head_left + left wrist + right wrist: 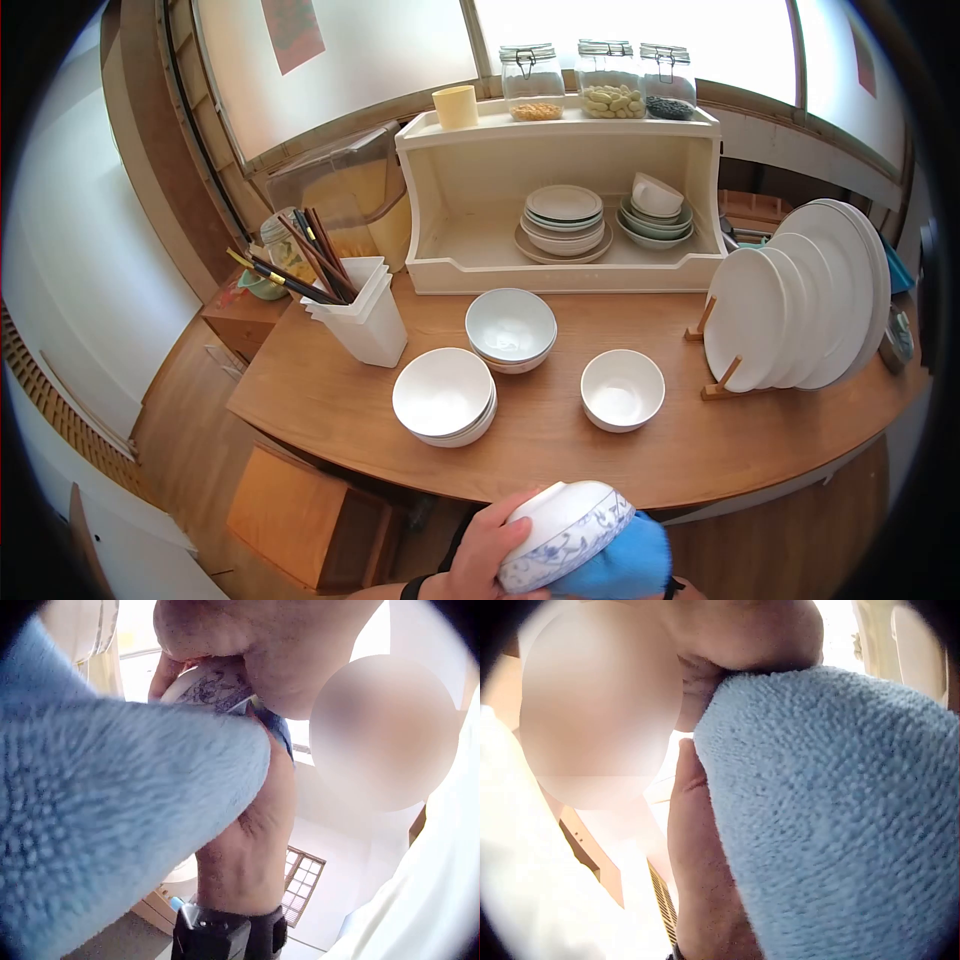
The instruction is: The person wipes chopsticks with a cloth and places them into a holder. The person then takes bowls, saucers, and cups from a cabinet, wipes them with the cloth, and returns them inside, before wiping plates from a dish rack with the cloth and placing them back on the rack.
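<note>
Tilted on its side, a white bowl with blue flowers (572, 530) is near the bottom of the head view. My left hand (492, 550) grips its left side, fingers curled round it. In the left wrist view that hand (277, 645) is at the top, beside part of the patterned bowl (214, 688). A fluffy blue cloth (625, 562) lies against the bowl's right side, hiding my right hand in the head view. The right wrist view has my right hand (746, 634) holding the cloth (840, 802), most fingers hidden.
On the wooden table (540, 460) stand two bowl stacks (443, 393) (511, 327), a single white bowl (622, 390), a white chopstick holder (370, 325) and racked plates (745, 320). A cream shelf (560, 277) with dishes and jars is behind; a wooden stool (285, 510) is lower left.
</note>
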A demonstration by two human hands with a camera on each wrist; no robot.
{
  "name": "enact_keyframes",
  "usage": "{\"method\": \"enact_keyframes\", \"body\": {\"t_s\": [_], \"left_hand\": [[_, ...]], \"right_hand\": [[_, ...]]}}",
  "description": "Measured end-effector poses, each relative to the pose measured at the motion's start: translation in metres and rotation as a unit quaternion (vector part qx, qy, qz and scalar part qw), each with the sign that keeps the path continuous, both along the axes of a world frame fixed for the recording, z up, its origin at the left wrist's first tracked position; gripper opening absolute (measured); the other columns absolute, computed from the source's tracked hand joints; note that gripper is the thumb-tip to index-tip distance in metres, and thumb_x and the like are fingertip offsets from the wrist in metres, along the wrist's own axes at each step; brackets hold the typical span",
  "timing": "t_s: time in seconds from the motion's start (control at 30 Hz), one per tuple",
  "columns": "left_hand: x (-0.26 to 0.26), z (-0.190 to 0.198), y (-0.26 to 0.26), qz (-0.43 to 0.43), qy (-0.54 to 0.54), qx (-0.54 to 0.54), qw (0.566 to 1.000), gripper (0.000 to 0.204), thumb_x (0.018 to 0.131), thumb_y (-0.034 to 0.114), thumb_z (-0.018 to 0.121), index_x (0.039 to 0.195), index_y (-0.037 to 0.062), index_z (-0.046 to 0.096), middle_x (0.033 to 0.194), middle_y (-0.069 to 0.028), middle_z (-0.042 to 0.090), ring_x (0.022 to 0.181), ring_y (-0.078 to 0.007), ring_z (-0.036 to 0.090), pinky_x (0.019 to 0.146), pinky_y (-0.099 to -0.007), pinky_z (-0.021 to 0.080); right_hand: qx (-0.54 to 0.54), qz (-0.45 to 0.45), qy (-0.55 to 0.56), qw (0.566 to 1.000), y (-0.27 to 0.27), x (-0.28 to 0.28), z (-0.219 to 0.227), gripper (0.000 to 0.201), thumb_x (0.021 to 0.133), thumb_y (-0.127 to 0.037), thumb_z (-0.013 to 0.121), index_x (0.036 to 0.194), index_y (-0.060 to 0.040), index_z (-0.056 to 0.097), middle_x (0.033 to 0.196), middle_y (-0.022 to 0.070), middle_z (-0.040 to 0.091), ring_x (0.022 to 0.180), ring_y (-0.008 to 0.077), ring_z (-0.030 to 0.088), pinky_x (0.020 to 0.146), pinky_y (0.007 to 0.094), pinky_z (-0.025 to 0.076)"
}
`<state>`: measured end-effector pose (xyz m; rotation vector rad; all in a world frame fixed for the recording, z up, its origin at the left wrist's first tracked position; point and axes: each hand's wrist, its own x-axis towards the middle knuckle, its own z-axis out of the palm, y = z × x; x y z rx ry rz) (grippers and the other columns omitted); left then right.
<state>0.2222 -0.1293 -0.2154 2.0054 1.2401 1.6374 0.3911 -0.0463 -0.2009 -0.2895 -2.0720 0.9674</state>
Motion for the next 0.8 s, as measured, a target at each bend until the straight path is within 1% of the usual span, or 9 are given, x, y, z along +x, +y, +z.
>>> {"method": "enact_keyframes", "body": {"t_s": [0.1, 0.17, 0.23, 0.3, 0.37, 0.47, 0.53, 0.63, 0.8], "left_hand": [[-0.020, 0.004, -0.006, 0.073, -0.021, 0.026, 0.997, 0.074, 0.097, 0.046, 0.050, 0.145, -0.0020, 0.022, 0.140, -0.0289, 0.041, 0.124, -0.0378, 0.048, 0.103, -0.0461, 0.038], [-0.014, -0.003, -0.006, 0.085, -0.191, 0.034, 0.977, 0.074, 0.098, 0.049, 0.044, 0.147, -0.0012, 0.019, 0.143, -0.0244, 0.039, 0.128, -0.0343, 0.046, 0.106, -0.0448, 0.037], [-0.011, 0.003, -0.006, 0.049, -0.168, 0.007, 0.985, 0.074, 0.097, 0.049, 0.045, 0.146, -0.0009, 0.020, 0.142, -0.0264, 0.039, 0.127, -0.0353, 0.046, 0.106, -0.0466, 0.036], [-0.012, -0.001, -0.001, -0.030, -0.036, 0.039, 0.998, 0.071, 0.097, 0.042, 0.054, 0.145, 0.0001, 0.023, 0.140, -0.0291, 0.040, 0.126, -0.0393, 0.047, 0.105, -0.0488, 0.036], [0.016, -0.004, 0.009, 0.005, -0.096, 0.099, 0.990, 0.034, 0.095, 0.009, 0.055, 0.126, 0.0070, 0.043, 0.130, -0.0329, 0.047, 0.116, -0.0399, 0.055, 0.098, -0.0452, 0.046], [0.018, 0.002, 0.009, -0.030, -0.111, 0.101, 0.988, 0.028, 0.095, 0.008, 0.054, 0.122, 0.0069, 0.045, 0.127, -0.0302, 0.049, 0.115, -0.0368, 0.056, 0.101, -0.0454, 0.045], [0.002, 0.024, 0.002, -0.060, 0.117, 0.079, 0.988, 0.069, 0.092, 0.033, 0.062, 0.143, 0.0009, 0.028, 0.138, -0.0315, 0.041, 0.124, -0.0438, 0.047, 0.104, -0.0492, 0.036], [-0.003, 0.034, -0.005, -0.083, 0.114, -0.007, 0.990, 0.066, 0.085, 0.027, 0.067, 0.139, 0.0011, 0.037, 0.137, -0.0319, 0.042, 0.121, -0.0456, 0.048, 0.102, -0.0502, 0.037], [-0.003, 0.020, 0.004, -0.110, 0.041, 0.066, 0.991, 0.055, 0.088, 0.023, 0.067, 0.132, 0.0000, 0.045, 0.134, -0.0318, 0.043, 0.117, -0.0414, 0.051, 0.097, -0.0505, 0.041]], "right_hand": [[-0.016, -0.038, -0.010, 0.999, 0.002, 0.007, 0.004, 0.029, 0.081, -0.013, 0.068, 0.110, -0.0056, 0.067, 0.109, 0.0139, 0.066, 0.106, 0.0321, 0.061, 0.097, 0.0408, 0.045], [0.039, -0.050, -0.014, 0.998, 0.003, 0.012, -0.005, 0.029, 0.083, -0.017, 0.069, 0.109, -0.0046, 0.065, 0.106, 0.0121, 0.064, 0.102, 0.0294, 0.061, 0.094, 0.0392, 0.046], [0.090, -0.062, -0.017, 0.994, 0.001, 0.018, -0.025, 0.030, 0.085, -0.021, 0.070, 0.109, -0.0036, 0.062, 0.102, 0.0104, 0.063, 0.097, 0.0267, 0.061, 0.091, 0.0376, 0.047], [0.145, -0.076, -0.018, 0.986, 0.001, 0.016, -0.045, 0.033, 0.086, -0.024, 0.071, 0.108, -0.0026, 0.060, 0.098, 0.0086, 0.062, 0.092, 0.0241, 0.060, 0.088, 0.0360, 0.047], [0.142, -0.074, -0.018, 0.987, 0.010, 0.019, -0.052, 0.033, 0.086, -0.024, 0.071, 0.109, -0.0025, 0.060, 0.099, 0.0089, 0.062, 0.093, 0.0244, 0.060, 0.089, 0.0361, 0.047], [0.128, -0.065, -0.020, 0.989, 0.013, 0.014, -0.043, 0.034, 0.086, -0.023, 0.071, 0.110, -0.0023, 0.059, 0.101, 0.0099, 0.061, 0.095, 0.0253, 0.059, 0.090, 0.0363, 0.047], [0.117, -0.059, -0.023, 0.991, 0.016, 0.009, -0.038, 0.035, 0.085, -0.023, 0.071, 0.111, -0.0021, 0.059, 0.102, 0.0105, 0.061, 0.096, 0.0259, 0.059, 0.090, 0.0365, 0.046], [0.098, -0.041, -0.027, 0.994, 0.018, 0.002, -0.031, 0.037, 0.085, -0.022, 0.071, 0.112, -0.0018, 0.058, 0.104, 0.0115, 0.060, 0.098, 0.0269, 0.058, 0.091, 0.0367, 0.046], [0.077, -0.023, -0.042, 0.996, 0.024, -0.003, -0.020, 0.039, 0.084, -0.021, 0.071, 0.115, -0.0014, 0.057, 0.107, 0.0132, 0.059, 0.101, 0.0284, 0.057, 0.093, 0.0371, 0.045]]}}
